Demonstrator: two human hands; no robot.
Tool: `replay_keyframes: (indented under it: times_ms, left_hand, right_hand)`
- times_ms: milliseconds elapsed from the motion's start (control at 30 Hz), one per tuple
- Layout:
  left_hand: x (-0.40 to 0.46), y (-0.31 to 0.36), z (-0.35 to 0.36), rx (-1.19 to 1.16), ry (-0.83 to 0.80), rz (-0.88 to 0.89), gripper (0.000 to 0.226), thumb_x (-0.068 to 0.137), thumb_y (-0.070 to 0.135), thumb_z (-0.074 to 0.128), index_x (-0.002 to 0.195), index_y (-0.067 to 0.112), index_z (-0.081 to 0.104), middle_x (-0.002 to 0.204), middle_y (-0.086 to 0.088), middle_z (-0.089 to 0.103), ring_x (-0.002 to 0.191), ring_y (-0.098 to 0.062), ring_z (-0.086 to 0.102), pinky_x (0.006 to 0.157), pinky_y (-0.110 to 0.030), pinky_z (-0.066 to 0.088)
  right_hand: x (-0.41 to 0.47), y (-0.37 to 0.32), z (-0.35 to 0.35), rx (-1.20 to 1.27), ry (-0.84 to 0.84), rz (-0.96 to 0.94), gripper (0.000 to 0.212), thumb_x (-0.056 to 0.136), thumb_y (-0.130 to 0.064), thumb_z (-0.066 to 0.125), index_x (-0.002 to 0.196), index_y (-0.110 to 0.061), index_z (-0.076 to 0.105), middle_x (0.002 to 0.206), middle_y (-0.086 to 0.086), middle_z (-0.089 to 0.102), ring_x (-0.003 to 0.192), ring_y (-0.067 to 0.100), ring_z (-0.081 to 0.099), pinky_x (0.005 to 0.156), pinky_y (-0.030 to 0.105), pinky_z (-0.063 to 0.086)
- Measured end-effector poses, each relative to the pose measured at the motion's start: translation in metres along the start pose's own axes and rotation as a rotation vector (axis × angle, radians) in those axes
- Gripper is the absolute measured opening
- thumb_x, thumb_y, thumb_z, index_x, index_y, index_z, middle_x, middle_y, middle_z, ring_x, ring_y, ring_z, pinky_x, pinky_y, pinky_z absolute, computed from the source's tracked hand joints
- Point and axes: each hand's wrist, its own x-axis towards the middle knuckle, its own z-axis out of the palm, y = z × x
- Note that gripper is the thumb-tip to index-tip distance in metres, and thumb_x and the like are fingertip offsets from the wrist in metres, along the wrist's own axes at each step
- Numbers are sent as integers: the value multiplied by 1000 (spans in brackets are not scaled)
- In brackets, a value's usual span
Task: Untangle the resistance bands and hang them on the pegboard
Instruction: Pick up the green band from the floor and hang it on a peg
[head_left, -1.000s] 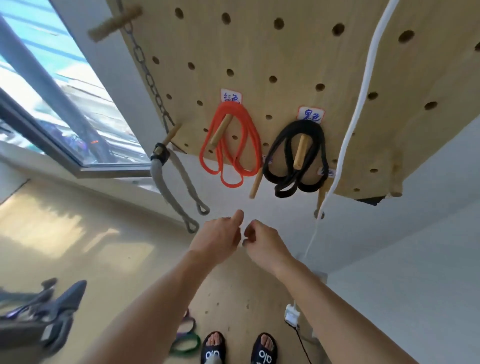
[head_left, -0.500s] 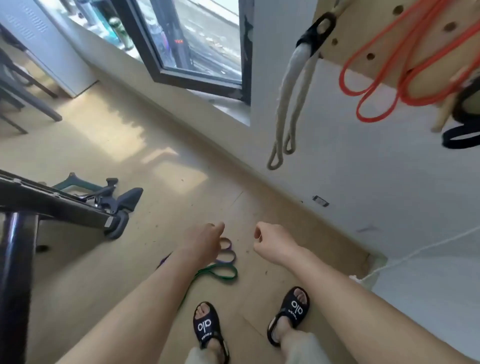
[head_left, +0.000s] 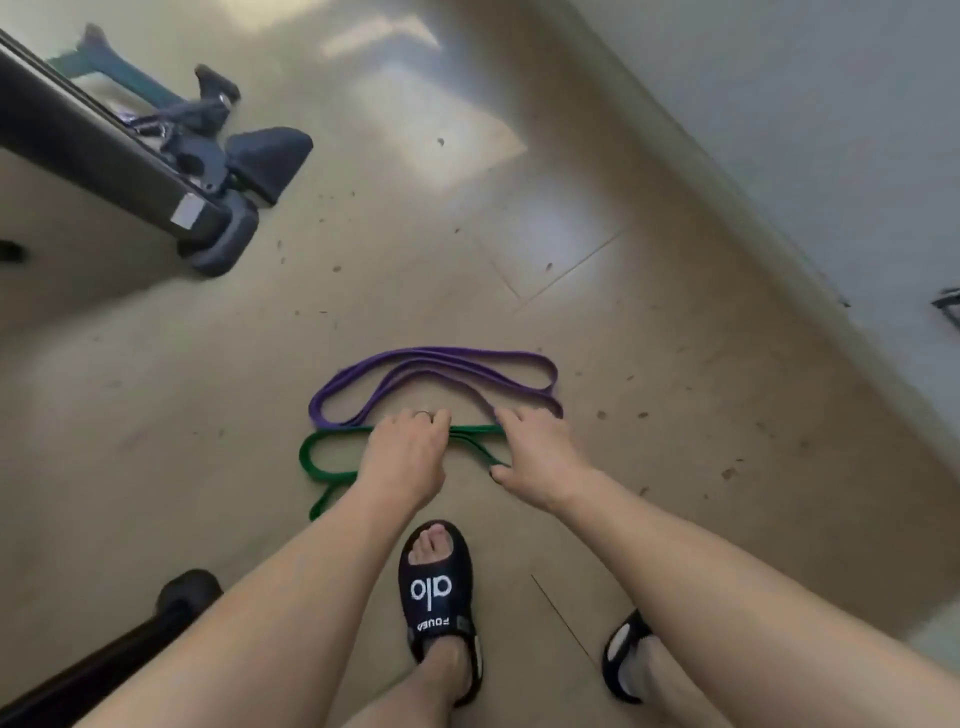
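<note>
Two bands lie on the floor (head_left: 597, 208) and both hands are down at them, so the risk is a mixed grab: the purple band (head_left: 436, 358) and green band (head_left: 322, 470) run side by side and touch or cross under the hands, and lifting one with a strand of the other caught in it would likely drag the pair up as one knot. Left hand (head_left: 402, 457) is knuckles-up over the middle of the green band, fingers curled downward at the seam between the two colours; whether they have closed round a strand I cannot tell, the back of the hand hides it. Right hand (head_left: 535, 457) is spread, fingertips on the near purple strand at its right end, thumb down by the green loop's right tip, pressing rather than gripping as far as I can judge. Green sits nearer, its left loop poking out past the left wrist; purple lies just beyond it, arching far and to the right. Another hazard: a slipper (head_left: 439, 597) stands just near of the green tail, and a step forward could pin it
</note>
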Motion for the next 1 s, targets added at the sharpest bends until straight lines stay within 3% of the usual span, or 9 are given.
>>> replay_keyframes:
  times_ms: [133,267,333,433,533,700,800,900,1000]
  left_hand:
    - [60,-22,103,42,-7,-59,78,94,24,54,160,8,16,161,-13,33,147,-28,33,121,-38,25]
    - [107,-30,170,132,-47,-28,84,97,30,54,161,10,5,167,-13,19,152,-30,22,126,-42,16]
    - [128,-33,195,169,-61,-16,75,97,30,54,158,13,14,160,-13,32,146,-31,32,122,-42,24]
    - [142,-32,212,127,-67,-28,39,100,17,49,137,19,38,134,-7,56,122,-28,56,95,-37,45]
    - [126,-26,206,11,-153,-20,34,102,12,46,134,19,39,128,-7,57,115,-28,60,84,-38,49]
    - [66,-19,134,-131,-124,46,42,96,24,51,135,19,37,120,-7,58,110,-28,58,76,-38,43]
    - [26,-14,53,-153,-138,154,39,93,28,55,128,21,40,115,-4,60,109,-27,57,81,-37,44]
    - [-10,2,-39,-171,-105,246,36,89,36,60,117,23,41,109,-1,60,105,-24,57,75,-31,37]
    - [-46,31,-135,-177,-68,311,48,86,45,63,124,24,43,113,-1,60,106,-23,56,76,-30,36]
  right_hand:
    - [85,-2,90,-107,20,-85,71,89,-38,69,149,-14,39,142,7,53,131,27,49,108,39,41]
    - [142,1,159,-273,54,-138,61,93,-30,65,146,-12,41,142,10,52,130,29,49,109,41,38]
    - [163,6,181,-351,80,-152,46,97,-18,58,141,-11,45,137,12,53,126,30,50,105,41,38]
    - [176,16,192,-389,30,-164,41,94,-7,59,133,-11,48,131,13,54,122,32,51,97,41,42]
    - [164,17,185,-339,-50,-214,37,93,-6,61,127,-13,49,128,12,57,115,32,57,90,41,48]
    - [93,10,123,-104,57,-199,37,89,-12,62,122,-17,47,120,9,50,104,31,51,72,39,38]
    - [27,4,66,13,87,-175,36,86,-12,59,120,-19,47,115,8,52,104,30,49,73,41,43]
    - [-44,3,-2,176,104,-41,28,88,-20,57,113,-23,44,109,1,58,105,24,47,82,41,50]
    - [-115,13,-78,376,174,139,24,85,-28,59,99,-30,40,94,-8,50,90,17,50,73,34,47]
